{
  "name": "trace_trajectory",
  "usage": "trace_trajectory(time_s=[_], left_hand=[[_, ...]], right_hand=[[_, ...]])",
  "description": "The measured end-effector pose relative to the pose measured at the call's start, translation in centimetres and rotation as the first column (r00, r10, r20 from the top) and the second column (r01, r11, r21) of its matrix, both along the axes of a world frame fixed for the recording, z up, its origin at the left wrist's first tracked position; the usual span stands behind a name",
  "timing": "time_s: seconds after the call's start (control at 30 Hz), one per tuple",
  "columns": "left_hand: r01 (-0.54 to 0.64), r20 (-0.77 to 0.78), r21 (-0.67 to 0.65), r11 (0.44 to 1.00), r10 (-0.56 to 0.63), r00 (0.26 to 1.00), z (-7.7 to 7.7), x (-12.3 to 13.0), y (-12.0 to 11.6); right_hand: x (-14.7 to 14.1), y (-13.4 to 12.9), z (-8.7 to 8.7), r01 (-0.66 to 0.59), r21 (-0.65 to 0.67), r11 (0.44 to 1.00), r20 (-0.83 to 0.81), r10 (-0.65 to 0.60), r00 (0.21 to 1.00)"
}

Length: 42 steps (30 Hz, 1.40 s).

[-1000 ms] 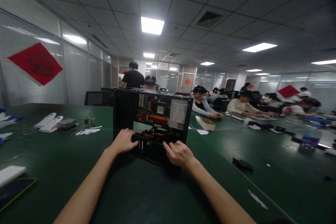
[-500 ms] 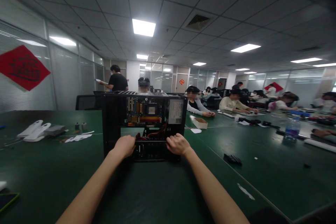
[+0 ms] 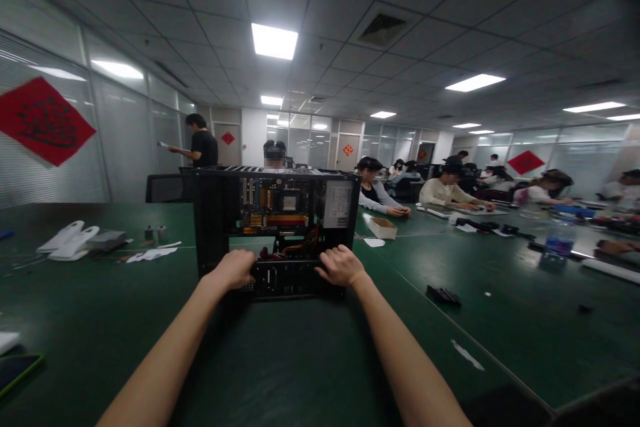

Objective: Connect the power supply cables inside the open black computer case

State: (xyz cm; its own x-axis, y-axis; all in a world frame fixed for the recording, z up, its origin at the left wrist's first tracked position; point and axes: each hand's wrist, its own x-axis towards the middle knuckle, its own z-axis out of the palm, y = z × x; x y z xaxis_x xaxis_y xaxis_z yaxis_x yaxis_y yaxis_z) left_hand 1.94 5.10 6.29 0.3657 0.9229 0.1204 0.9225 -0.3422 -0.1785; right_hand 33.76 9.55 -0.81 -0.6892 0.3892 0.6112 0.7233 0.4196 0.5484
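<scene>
A black computer case (image 3: 210, 240) stands on the green table in front of me, its side facing me open. Inside it show a motherboard (image 3: 273, 203), a power supply (image 3: 337, 203) with a label at the upper right, and bundled coloured cables (image 3: 303, 247). My left hand (image 3: 236, 269) is closed around the lower frame of the case at the left. At the right, my right hand (image 3: 341, 265) has its fingers curled over the same lower frame. The fingertips of both hands are partly hidden behind the frame.
Left on the table (image 3: 125, 320) lie white plastic pieces (image 3: 73, 240), a grey block (image 3: 107, 240) and a phone (image 3: 20, 373). A small box (image 3: 383, 228), a black part (image 3: 443, 295) and a water bottle (image 3: 559, 240) are at the right. Several people sit beyond.
The view has tilted slightly down. Both hands stay on the case's lower frame, and the case shows little change. A standing person in the background has shifted left.
</scene>
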Motion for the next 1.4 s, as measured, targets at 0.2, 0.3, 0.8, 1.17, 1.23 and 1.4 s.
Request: trace_trajectory(time_s=[0.2, 0.3, 0.8, 1.17, 1.23, 1.4], left_hand=[[0.028, 0.035, -0.021, 0.999, -0.027, 0.999, 0.2, 0.0, -0.1], [0.036, 0.04, -0.015, 0.999, -0.035, 0.999, 0.2, 0.1, -0.2], [0.007, 0.03, -0.035, 0.999, -0.006, 1.0, -0.2, 0.2, 0.1], [-0.088, 0.048, -0.032, 0.996, 0.09, 0.995, -0.2, 1.2, -0.4], [-0.074, 0.046, -0.034, 0.997, 0.076, 0.996, -0.1, 1.2, -0.5], [-0.046, 0.038, -0.03, 0.998, 0.047, 0.998, 0.2, 1.2, -0.7]], right_hand=[[0.2, -0.1, 0.3, -0.005, -0.032, 0.999, 0.002, 0.005, 1.0], [0.1, -0.1, 0.2, -0.004, -0.031, 1.0, -0.017, 0.004, 1.0], [-2.5, -2.8, -0.5, 0.121, -0.153, 0.981, -0.288, -0.161, 0.944], [-3.2, -3.7, 1.4, 0.186, -0.303, 0.935, -0.26, -0.269, 0.928], [-3.1, -3.5, 1.4, 0.18, -0.309, 0.934, -0.253, -0.263, 0.931], [-3.0, -3.1, 1.2, 0.17, -0.308, 0.936, -0.236, -0.249, 0.939]])
